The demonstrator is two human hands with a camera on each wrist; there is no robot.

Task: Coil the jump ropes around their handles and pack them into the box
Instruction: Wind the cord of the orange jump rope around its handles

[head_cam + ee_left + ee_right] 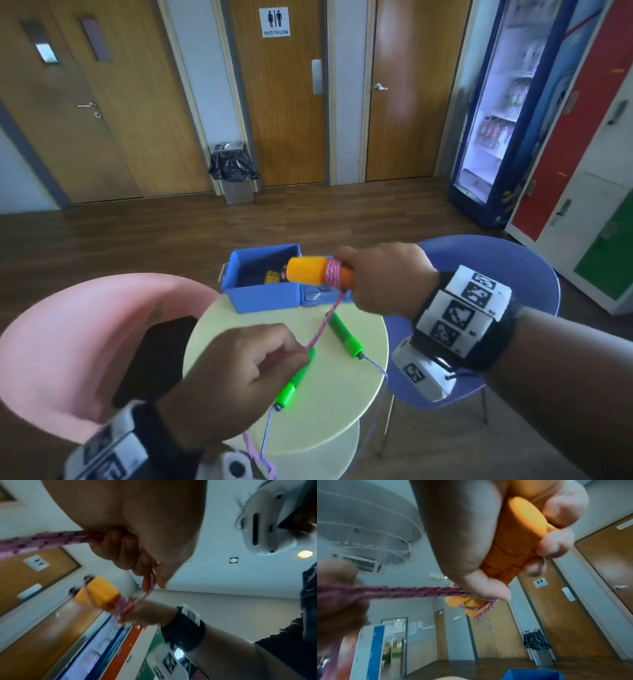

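My right hand (380,277) grips the orange handles (306,270) of a jump rope above the blue box (263,294); several turns of pink rope (334,274) sit wound around them. The same handles (518,545) fill the right wrist view. From the coil the pink rope (320,329) runs down to my left hand (239,373), which pinches it (150,582) between thumb and fingers; the rest trails off past the table's near edge. A green-handled jump rope (344,334) with a thin purple cord lies loose on the round table (219,342). A yellow coil lies inside the box.
A pink chair (78,342) stands left of the small round table, a blue chair (496,260) right. The box's open lid (317,294) lies beside it. Doors, a bin (234,173), a drinks fridge (507,120) and lockers line the far walls.
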